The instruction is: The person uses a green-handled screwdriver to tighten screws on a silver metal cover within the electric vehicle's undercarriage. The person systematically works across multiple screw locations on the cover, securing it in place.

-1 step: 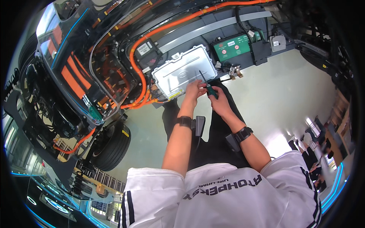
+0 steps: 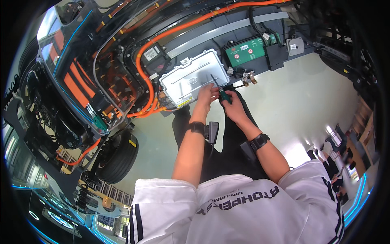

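My right hand [image 2: 233, 106] is closed round the green handle of a screwdriver [image 2: 224, 96]. Its thin dark shaft points away from me, over the silver ribbed metal housing [image 2: 178, 83]. Close beside the handle, at the housing's near right edge, is my left hand [image 2: 206, 96]. Its fingers are bent together, and whatever they pinch is too small or hidden to make out. I cannot tell whether the screwdriver tip touches the housing or only hangs above it.
Thick orange cables [image 2: 148, 75] curve along the housing's left side. A green box [image 2: 245, 52] and a small grey unit [image 2: 294, 46] sit to its right, with metal terminals [image 2: 248, 77] nearer me. A tyre [image 2: 118, 156] stands at lower left. Several people are at the far right.
The whole view has shifted very slightly to the left. Both hands and the screwdriver keep the same grip and nearly the same place by the housing.
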The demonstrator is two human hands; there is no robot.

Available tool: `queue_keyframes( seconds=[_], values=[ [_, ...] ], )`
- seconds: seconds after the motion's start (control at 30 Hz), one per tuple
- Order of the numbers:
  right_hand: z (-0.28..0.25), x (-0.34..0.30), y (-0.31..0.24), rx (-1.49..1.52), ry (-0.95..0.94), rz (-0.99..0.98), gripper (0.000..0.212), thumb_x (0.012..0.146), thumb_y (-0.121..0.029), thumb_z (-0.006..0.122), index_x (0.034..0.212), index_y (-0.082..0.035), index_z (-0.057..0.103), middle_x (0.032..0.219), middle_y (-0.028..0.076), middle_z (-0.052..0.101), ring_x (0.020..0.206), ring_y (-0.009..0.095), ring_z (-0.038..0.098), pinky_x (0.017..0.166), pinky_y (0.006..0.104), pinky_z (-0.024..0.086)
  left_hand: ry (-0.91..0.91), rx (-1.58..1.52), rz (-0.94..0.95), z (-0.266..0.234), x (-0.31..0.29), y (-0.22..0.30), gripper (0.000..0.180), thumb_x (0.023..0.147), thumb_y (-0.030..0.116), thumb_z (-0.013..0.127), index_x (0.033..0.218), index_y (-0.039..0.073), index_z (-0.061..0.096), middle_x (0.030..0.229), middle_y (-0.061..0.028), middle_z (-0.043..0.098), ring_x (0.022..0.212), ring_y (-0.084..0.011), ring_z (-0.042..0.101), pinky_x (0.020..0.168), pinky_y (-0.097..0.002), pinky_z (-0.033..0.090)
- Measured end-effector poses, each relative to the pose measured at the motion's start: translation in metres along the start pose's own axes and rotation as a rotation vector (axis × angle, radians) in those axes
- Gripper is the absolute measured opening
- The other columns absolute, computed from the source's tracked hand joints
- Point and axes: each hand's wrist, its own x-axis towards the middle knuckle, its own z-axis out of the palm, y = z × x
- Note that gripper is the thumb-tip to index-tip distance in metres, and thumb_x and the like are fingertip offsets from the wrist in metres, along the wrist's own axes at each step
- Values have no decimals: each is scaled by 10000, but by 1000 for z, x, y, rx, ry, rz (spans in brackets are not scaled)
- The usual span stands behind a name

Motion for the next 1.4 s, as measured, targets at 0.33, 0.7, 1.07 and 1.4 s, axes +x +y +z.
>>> queue_keyframes(
  seconds=[0.33, 0.7, 1.07, 1.4],
  values=[
    [-35, 73, -37, -84, 80, -75, 405, 881, -223, 569, 1208, 10, 514, 1036, 255, 642, 986, 421, 621, 844, 438, 490, -178, -242, 84, 73, 66, 31, 529, 1026, 143, 282, 1478, -23, 61, 1088, -246, 638, 893, -286, 645, 833, -378, 531],
    [-15, 98, -39, -97, 142, -58, 420, 888, -200, 549, 1256, -1, 510, 1081, 270, 624, 1031, 437, 594, 882, 434, 478, -222, -148, 32, 59, 109, 38, 511, 989, 104, 307, 1459, -46, 174, 935, -215, 668, 839, -273, 643, 754, -353, 527],
    [-12, 110, -38, -18, 72, 23, 440, 916, -191, 538, 1274, 63, 502, 1161, 210, 621, 1083, 280, 606, 926, 334, 447, -189, -79, 10, 60, 110, 52, 349, 989, 89, 295, 1301, -61, 347, 944, -238, 657, 848, -295, 646, 784, -384, 534],
    [-7, 108, -41, -48, 59, 23, 465, 907, -198, 533, 1301, 46, 495, 1151, 232, 626, 1098, 304, 610, 930, 339, 445, -80, -20, 17, 56, 116, 46, 457, 946, 92, 379, 1372, -70, 343, 856, -216, 684, 754, -260, 637, 654, -348, 501]
  ],
)
